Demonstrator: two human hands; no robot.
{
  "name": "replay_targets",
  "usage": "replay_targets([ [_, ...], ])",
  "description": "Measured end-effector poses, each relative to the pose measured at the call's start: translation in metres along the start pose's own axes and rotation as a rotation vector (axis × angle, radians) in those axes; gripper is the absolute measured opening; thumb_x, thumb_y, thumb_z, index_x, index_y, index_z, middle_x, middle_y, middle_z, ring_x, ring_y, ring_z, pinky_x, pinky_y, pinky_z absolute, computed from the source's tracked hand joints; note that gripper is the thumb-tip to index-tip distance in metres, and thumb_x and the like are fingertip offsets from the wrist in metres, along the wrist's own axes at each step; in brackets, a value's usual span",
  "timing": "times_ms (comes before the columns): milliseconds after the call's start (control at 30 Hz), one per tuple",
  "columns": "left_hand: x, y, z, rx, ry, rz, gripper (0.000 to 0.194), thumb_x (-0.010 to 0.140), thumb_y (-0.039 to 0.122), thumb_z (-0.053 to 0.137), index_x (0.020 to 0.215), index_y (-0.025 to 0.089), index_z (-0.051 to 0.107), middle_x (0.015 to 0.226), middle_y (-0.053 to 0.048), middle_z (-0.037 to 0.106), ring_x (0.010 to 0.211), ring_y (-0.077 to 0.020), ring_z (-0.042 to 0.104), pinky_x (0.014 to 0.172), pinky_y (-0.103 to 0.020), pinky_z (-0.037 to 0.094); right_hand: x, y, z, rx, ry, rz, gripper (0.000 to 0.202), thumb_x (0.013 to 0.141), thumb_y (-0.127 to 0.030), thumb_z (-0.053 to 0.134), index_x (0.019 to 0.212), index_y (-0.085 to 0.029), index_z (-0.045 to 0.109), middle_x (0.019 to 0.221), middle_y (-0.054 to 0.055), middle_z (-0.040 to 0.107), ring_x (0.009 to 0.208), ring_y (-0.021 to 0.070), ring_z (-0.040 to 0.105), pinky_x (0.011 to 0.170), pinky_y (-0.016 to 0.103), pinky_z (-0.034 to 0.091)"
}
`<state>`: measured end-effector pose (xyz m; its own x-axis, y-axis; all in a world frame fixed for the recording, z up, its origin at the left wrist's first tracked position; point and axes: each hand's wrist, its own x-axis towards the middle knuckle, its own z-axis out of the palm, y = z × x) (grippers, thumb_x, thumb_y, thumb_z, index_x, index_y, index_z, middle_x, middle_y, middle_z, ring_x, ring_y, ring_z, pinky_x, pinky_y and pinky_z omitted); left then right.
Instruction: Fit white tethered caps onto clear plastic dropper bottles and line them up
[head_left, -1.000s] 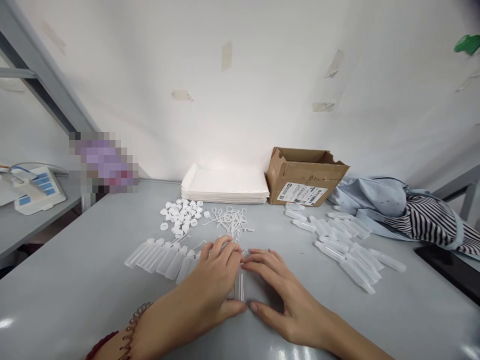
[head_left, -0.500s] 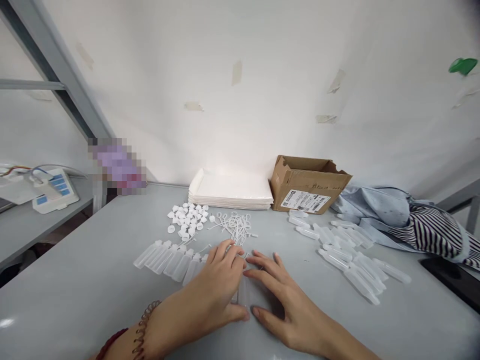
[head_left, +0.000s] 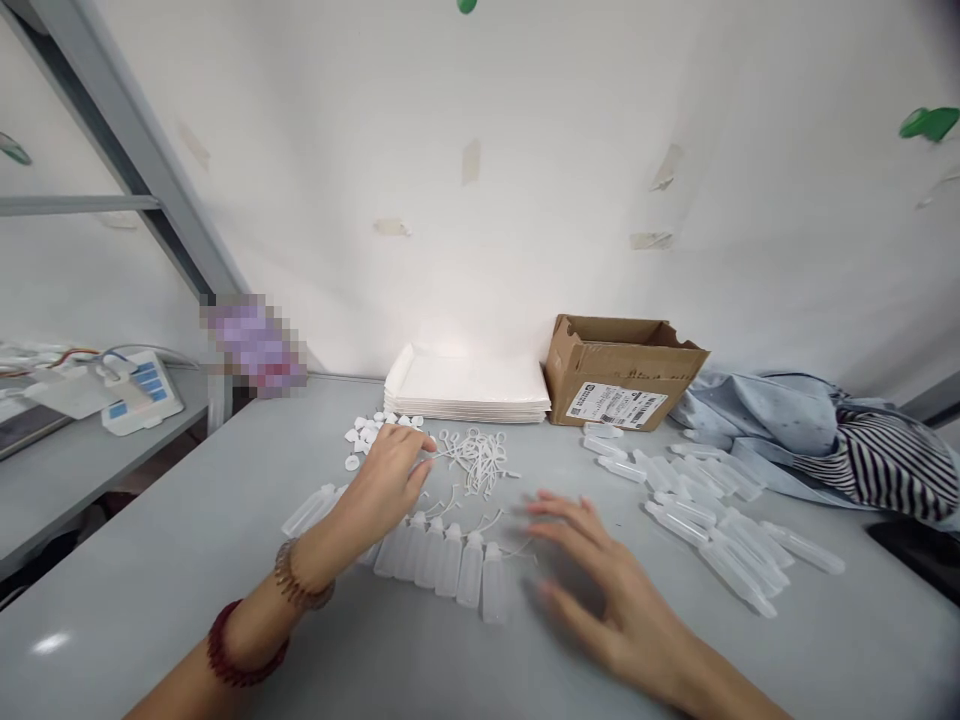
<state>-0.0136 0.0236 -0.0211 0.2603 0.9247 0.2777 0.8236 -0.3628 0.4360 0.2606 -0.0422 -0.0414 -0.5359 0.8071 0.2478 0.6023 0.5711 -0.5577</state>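
My left hand point(head_left: 390, 475) is over the table at the near edge of the white caps point(head_left: 361, 436), thumb and index finger apart beside a pile of thin white looped pieces point(head_left: 480, 455). My right hand point(head_left: 607, 580) hovers open, slightly blurred, to the right of a row of clear plastic bottles point(head_left: 470, 570). The bottles lie side by side, several with thin white strands at their necks. My left wrist and forearm hide part of the row. Nothing shows in my right hand.
A white stack of trays or sheets point(head_left: 472, 390) and an open cardboard box point(head_left: 626, 375) stand by the wall. More clear bottles point(head_left: 739, 565) lie at the right, near blue and striped cloth point(head_left: 787, 425) and a dark object point(head_left: 919, 560).
My left hand has moved up and left from the bottle row to the caps and looped pieces. My right hand has shifted right, away from the row, uncovering its right-hand bottles. The view has shifted slightly.
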Motion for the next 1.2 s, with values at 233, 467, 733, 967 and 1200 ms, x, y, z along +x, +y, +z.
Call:
replay_targets([
  [233,0.008,-0.006,-0.001,0.11,-0.045,0.004,0.014,0.081,0.016,0.051,0.078,0.017,0.064,0.084,-0.008,0.066,0.09,-0.0264,0.055,0.078,-0.039,0.048,0.002,0.078,-0.045,-0.372,0.46,0.27,0.033,0.086,-0.033,0.041,0.11,-0.016,0.058,0.122,0.017,0.058,0.112,0.0333,0.056,0.093,0.055,0.045],
  [467,0.008,0.002,-0.003,0.132,-0.124,0.026,0.024,0.083,0.011,0.048,0.068,0.018,0.066,0.075,-0.005,0.065,0.084,-0.0241,0.054,0.071,-0.033,0.045,0.003,0.1,-0.037,-0.511,0.31,0.279,0.035,0.088,-0.029,0.035,0.107,-0.017,0.063,0.122,0.015,0.063,0.113,0.0344,0.058,0.098,0.068,0.033],
  [733,0.003,0.009,-0.007,0.074,-0.143,-0.005,0.019,0.079,0.01,0.045,0.067,0.017,0.059,0.075,-0.004,0.063,0.084,-0.023,0.054,0.072,-0.033,0.043,0.006,0.098,-0.03,-0.545,0.399,0.174,0.033,0.09,-0.027,0.036,0.096,-0.018,0.067,0.103,0.014,0.067,0.091,0.0297,0.065,0.098,0.061,0.038],
  [967,0.002,0.025,-0.021,-0.108,-0.111,-0.1,0.021,0.085,0.027,0.044,0.076,0.02,0.061,0.082,-0.002,0.065,0.079,-0.0201,0.058,0.066,-0.029,0.045,0.007,0.093,-0.03,-0.47,0.331,0.186,0.033,0.089,-0.023,0.036,0.096,-0.018,0.067,0.103,0.014,0.069,0.092,0.029,0.066,0.078,0.043,0.055],
  [1200,-0.002,0.034,-0.034,-0.752,-0.261,-0.258,0.018,0.084,0.033,0.051,0.08,0.021,0.063,0.081,-0.001,0.067,0.075,-0.0164,0.059,0.065,-0.028,0.049,0.002,0.087,-0.034,-0.494,0.227,0.275,0.038,0.086,-0.017,0.034,0.108,-0.018,0.065,0.109,0.014,0.07,0.088,0.0288,0.07,0.07,0.042,0.058],
])
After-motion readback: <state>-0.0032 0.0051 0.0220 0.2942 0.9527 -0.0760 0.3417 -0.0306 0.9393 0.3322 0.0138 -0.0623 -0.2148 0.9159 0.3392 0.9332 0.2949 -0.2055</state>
